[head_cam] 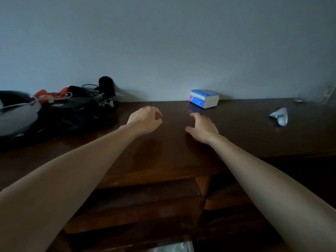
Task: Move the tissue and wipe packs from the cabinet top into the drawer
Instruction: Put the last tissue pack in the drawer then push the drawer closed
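Observation:
A blue and white tissue pack (pixel 204 98) stands on the dark wooden cabinet top (pixel 174 142), close to the wall. My right hand (pixel 202 128) hovers over the wood just in front of it, fingers spread and pointing toward the pack, holding nothing. My left hand (pixel 145 120) hangs over the cabinet top to the left, fingers loosely curled, empty, a ring on one finger. A crumpled silvery wrapper or small pack (pixel 279 116) lies far right on the top. Below the front edge a drawer (pixel 141 215) stands pulled out, and something pale and shiny (pixel 172 247) shows at the bottom of the view.
A pile of dark gear fills the left end of the top: a black bag (pixel 72 113), a grey helmet-like shell (pixel 16 111), cables and orange parts (pixel 49 95). A small object (pixel 299 100) sits at the far right by the grey wall.

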